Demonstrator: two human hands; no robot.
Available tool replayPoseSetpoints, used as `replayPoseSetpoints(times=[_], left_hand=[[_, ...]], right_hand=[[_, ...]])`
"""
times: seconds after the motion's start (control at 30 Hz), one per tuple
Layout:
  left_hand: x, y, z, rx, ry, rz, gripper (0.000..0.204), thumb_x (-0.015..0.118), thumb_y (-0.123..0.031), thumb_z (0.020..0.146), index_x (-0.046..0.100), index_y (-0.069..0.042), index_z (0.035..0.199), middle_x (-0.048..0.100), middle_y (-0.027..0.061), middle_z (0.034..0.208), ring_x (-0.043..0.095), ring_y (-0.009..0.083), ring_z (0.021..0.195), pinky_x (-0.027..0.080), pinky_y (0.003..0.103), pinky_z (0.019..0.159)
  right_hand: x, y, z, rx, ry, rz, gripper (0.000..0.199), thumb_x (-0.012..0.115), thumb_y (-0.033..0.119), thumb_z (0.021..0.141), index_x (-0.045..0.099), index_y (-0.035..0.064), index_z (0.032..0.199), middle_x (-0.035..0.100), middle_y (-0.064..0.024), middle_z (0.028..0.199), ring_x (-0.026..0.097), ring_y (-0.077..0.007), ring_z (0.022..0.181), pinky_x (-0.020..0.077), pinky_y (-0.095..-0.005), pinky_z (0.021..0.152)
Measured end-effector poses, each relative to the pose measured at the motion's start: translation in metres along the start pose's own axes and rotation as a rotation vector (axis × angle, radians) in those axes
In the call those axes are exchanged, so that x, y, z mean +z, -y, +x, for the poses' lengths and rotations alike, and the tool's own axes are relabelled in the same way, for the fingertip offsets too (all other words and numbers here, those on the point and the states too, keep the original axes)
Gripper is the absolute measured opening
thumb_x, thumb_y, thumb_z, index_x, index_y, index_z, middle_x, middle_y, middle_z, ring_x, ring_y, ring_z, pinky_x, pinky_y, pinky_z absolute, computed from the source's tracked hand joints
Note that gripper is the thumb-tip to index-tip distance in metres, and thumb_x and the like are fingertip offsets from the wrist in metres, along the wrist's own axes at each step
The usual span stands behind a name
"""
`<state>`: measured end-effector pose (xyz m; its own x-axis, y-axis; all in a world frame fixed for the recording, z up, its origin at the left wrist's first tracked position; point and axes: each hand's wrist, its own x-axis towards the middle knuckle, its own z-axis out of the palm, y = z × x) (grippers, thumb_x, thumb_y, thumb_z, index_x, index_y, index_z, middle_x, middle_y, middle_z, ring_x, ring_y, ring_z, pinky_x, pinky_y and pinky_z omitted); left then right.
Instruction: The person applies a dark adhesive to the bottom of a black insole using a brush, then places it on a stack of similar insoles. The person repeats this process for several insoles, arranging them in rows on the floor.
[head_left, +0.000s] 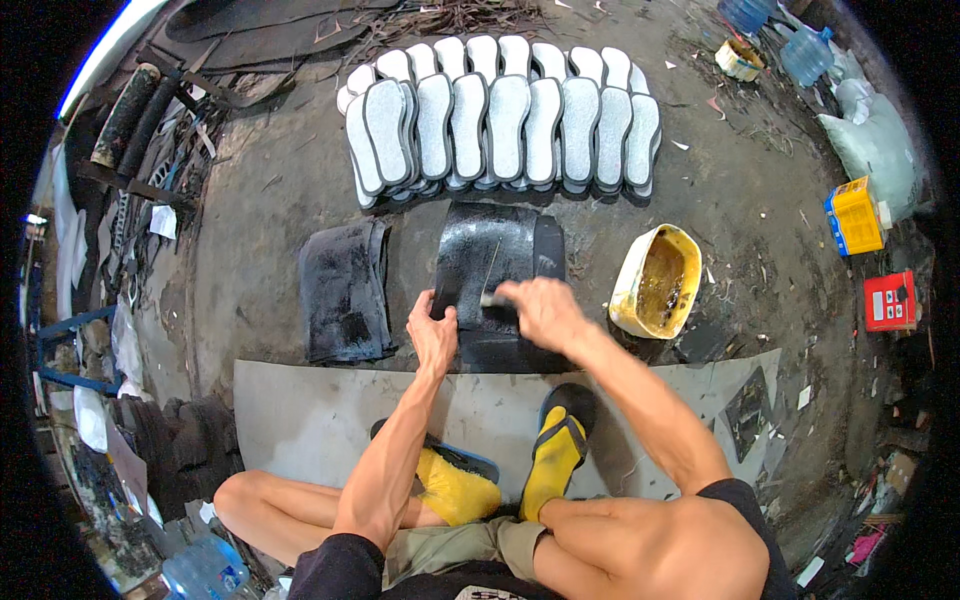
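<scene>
Brushing glue over the black sheet (497,262) at frame centre, now glistening wet across most of its face; a second sheet (345,290) lying dull at its left. Left hand (432,332) pressing flat, fingers spread; right hand (540,308) clenched around a brush (492,296).

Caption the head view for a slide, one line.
Seated on the floor, left hand pins a glossy black rubber sheet while right hand brushes it, beside a yellow glue tub and rows of shoe soles.

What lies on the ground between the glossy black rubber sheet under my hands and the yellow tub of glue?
In the head view, only bare grey concrete floor separates the glossy black rubber sheet from the yellow tub of glue.
</scene>
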<state>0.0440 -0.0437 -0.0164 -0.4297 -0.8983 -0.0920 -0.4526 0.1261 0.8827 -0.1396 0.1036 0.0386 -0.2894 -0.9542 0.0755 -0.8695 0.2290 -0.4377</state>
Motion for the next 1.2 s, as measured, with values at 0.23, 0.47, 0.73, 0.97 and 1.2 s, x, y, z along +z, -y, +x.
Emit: replayPoseSetpoints(times=[0.23,0.47,0.73,0.97,1.2], left_hand=[[-0.011,-0.036,0.006,0.006,-0.087,-0.133,0.029,0.072,-0.004,0.096,0.071,0.0,0.124,0.078,0.0131,0.099,0.071,0.0197,0.082,0.056,0.036,0.081],[-0.165,-0.011,0.029,0.091,-0.283,-0.41,0.035,0.064,0.004,0.101,0.066,0.003,0.135,0.072,0.0043,0.119,0.065,0.0125,0.106,0.053,0.029,0.098],[-0.21,0.096,0.023,-0.221,-0.675,0.57,0.061,0.075,-0.019,0.093,0.06,0.005,0.147,0.062,0.0249,0.135,0.063,0.0421,0.121,0.05,0.048,0.109],[-0.053,0.012,-0.022,0.176,-0.014,0.252,0.062,0.084,-0.023,0.09,0.063,0.004,0.141,0.061,0.0234,0.13,0.062,0.0414,0.114,0.051,0.049,0.104],[0.025,-0.025,-0.06,-0.002,0.162,0.398,0.093,0.096,-0.032,0.082,0.049,0.007,0.153,0.053,0.0264,0.135,0.053,0.0449,0.13,0.049,0.052,0.108]], right_hand=[[0.012,0.034,-0.047,-0.127,0.196,-0.074,0.043,0.067,0.004,0.087,0.075,0.015,0.128,0.078,-0.0085,0.107,0.071,-0.0292,0.103,0.0578,-0.0436,0.087],[-0.016,0.038,-0.046,0.135,-0.123,0.306,0.04,0.063,0.004,0.096,0.066,0.0089,0.136,0.076,-0.0194,0.116,0.069,-0.0422,0.106,0.0553,-0.053,0.095],[-0.126,-0.005,-0.081,0.553,-0.488,0.42,0.047,0.055,0.024,0.114,0.048,0.0051,0.157,0.073,-0.0239,0.124,0.072,-0.0345,0.111,0.0533,-0.046,0.101],[-0.173,-0.092,-0.099,0.848,-0.386,-0.049,0.049,0.073,0.023,0.1,0.068,0.0018,0.143,0.075,-0.0302,0.126,0.073,-0.0461,0.118,0.0566,-0.0525,0.104],[-0.138,-0.134,-0.084,0.892,-0.277,-0.111,0.043,0.071,0.02,0.098,0.073,-0.0016,0.134,0.075,-0.033,0.119,0.074,-0.0492,0.114,0.0573,-0.0554,0.1]])
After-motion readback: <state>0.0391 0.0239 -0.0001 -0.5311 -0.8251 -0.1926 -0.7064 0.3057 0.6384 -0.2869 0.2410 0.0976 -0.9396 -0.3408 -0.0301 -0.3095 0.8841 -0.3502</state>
